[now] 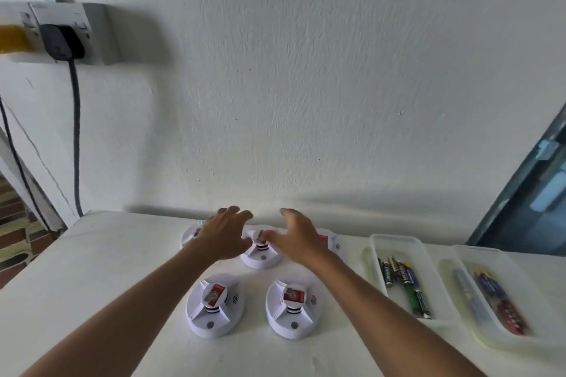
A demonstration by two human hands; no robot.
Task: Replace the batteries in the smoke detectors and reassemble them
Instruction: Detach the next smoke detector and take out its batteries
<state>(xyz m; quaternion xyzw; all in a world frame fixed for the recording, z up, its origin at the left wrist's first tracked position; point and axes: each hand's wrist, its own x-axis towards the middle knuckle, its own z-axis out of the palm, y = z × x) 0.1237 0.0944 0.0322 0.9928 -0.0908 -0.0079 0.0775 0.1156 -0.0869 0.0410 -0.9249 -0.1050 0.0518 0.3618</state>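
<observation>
White round plastic smoke detectors lie on the pale counter, two in front and three behind, laid out for working through in turn. Both hands, left hand and right hand, hover spread-fingered, holding nothing, either side of the middle rear detector, apparently about to lift it. Loose batteries wait in a clear plastic tray to the right.

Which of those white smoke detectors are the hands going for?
The middle detector in the back row: it sits between the left hand and right hand. Both front detectors lie nearer the person, untouched.
</observation>
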